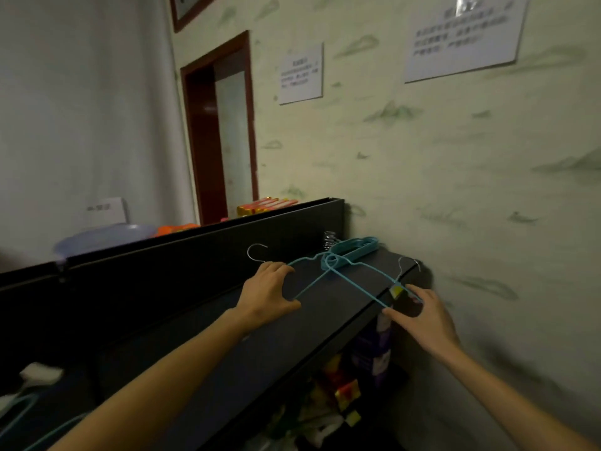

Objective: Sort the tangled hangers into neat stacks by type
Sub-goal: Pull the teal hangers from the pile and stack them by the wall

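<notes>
head view: two thin teal wire hangers point(341, 275) lie crossed on the dark shelf top point(227, 346) near the wall, beside a small stack of thicker teal plastic hangers point(356, 249), count unclear. left hand point(266, 294) curls loosely over one wire arm; right hand point(422, 314) spread open, fingertips touching the other. they look light, springy, snag-prone; best pinched near the hook neck

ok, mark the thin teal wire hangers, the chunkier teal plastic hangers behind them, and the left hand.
thin teal wire hangers point(349, 281), head view, on the crossing wires
chunky teal plastic hangers point(359, 249), head view, on the stacked bars
left hand point(265, 292), head view, back of hand
</notes>
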Tool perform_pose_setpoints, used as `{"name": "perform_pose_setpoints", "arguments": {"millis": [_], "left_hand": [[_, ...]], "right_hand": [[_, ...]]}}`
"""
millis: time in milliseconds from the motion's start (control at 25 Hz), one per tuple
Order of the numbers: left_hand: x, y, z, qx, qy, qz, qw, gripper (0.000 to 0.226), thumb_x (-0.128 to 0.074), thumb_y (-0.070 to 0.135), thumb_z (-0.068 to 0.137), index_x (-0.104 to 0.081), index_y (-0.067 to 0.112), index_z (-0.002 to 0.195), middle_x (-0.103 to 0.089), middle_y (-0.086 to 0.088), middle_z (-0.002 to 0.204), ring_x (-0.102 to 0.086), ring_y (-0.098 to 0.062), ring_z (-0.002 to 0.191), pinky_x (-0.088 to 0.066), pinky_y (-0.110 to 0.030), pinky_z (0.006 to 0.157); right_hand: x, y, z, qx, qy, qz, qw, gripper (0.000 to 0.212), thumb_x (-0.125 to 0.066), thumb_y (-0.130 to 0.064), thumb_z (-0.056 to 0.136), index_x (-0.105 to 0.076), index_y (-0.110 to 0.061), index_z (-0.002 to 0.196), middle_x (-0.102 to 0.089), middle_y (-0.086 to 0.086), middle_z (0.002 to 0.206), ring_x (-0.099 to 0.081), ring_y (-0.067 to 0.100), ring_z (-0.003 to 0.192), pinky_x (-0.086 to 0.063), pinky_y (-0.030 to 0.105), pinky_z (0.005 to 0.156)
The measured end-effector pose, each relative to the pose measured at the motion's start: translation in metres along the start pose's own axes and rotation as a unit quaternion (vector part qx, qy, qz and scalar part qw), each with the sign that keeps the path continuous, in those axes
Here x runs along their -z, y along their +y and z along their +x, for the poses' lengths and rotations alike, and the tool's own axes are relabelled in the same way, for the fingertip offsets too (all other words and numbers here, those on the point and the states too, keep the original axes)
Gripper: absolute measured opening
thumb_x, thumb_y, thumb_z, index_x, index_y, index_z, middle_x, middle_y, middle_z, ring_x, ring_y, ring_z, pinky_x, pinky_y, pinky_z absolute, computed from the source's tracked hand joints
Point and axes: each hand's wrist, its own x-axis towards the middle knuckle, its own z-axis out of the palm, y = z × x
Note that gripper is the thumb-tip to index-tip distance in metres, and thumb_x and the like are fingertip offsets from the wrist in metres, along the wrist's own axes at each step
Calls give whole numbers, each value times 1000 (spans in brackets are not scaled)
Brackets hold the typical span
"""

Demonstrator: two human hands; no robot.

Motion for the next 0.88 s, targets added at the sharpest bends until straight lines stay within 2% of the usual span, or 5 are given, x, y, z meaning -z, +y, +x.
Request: {"name": "perform_pose_setpoints", "arguments": {"millis": [200, 400, 520, 640, 880], "left_hand": [[-78, 19, 121, -23, -9, -10, 1000, 74, -73, 50, 77, -50, 21, 141, -49, 3, 146, -39, -16, 137, -49, -37, 98], [-140, 19, 244, -5, -31, -23, 999, 80, -70, 51, 77, -44, 20, 146, -50, 0, 145, -42, -18, 135, -51, -38, 96], [-168, 22, 304, -12, -35, -25, 999, 85, -69, 52, 77, -38, 20, 150, -48, -2, 148, -44, -20, 136, -52, -40, 98], [-197, 29, 341, -27, -66, -23, 997, 84, -68, 54, 77, -39, 22, 149, -49, -1, 146, -46, -19, 134, -52, -38, 98], [-238, 30, 369, -10, -84, 5, 996, 78, -64, 58, 82, -42, 22, 148, -56, -1, 138, -50, -19, 127, -48, -34, 98]], "right_hand": [[9, 70, 101, 42, 79, -128, 988, 91, -81, -59, 71, -49, -15, 144, -54, 8, 131, -53, 29, 119, -49, 40, 92], [14, 111, 224, 91, 80, -187, 975, 83, -81, -54, 73, -53, -11, 138, -59, 10, 128, -56, 31, 115, -49, 41, 93], [12, 120, 287, 125, 143, -183, 965, 78, -87, -45, 68, -56, -13, 133, -60, 9, 122, -57, 31, 108, -51, 42, 86], [5, 119, 333, 156, 185, -156, 958, 78, -87, -47, 69, -56, -15, 133, -59, 6, 122, -56, 28, 110, -53, 42, 85], [-27, 129, 425, 225, 123, -130, 958, 79, -84, -50, 71, -54, -16, 137, -57, 3, 126, -54, 25, 113, -51, 41, 92]]}}
